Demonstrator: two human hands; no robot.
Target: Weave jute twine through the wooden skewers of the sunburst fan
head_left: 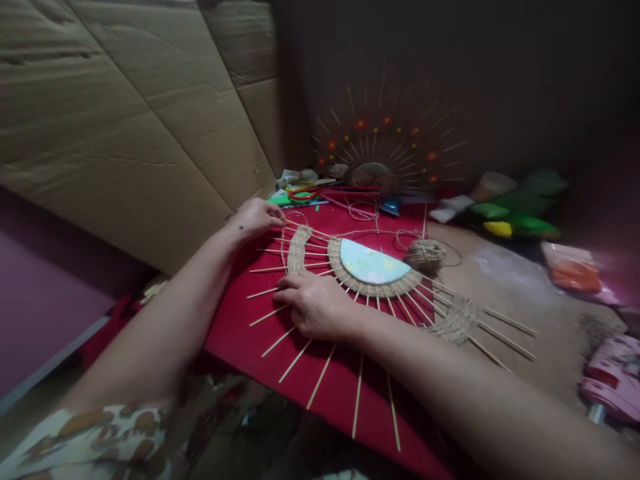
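A half-round fan-shaped frame of thin wooden sticks (320, 377) lies on a red board. Its centre is a pale blue patterned half-disc (373, 261) edged with woven twine. A short woven band (297, 250) crosses the sticks on the left, and a wider woven patch (457, 319) crosses those on the right. My left hand (257, 217) is closed in a pinch by the upper left stick ends, where a strand of twine (283, 247) meets the fingertips. Fingers bent, my right hand (320, 303) grips the sticks at the lower end of the left band.
A twine ball (425, 255) sits behind the half-disc on the red board (235, 340). Red-handled scissors (303, 193) and clutter lie at the back, before a flower-trimmed stick fan (375, 177). Cardboard (150, 120) stands left. A pink object (615, 377) lies right.
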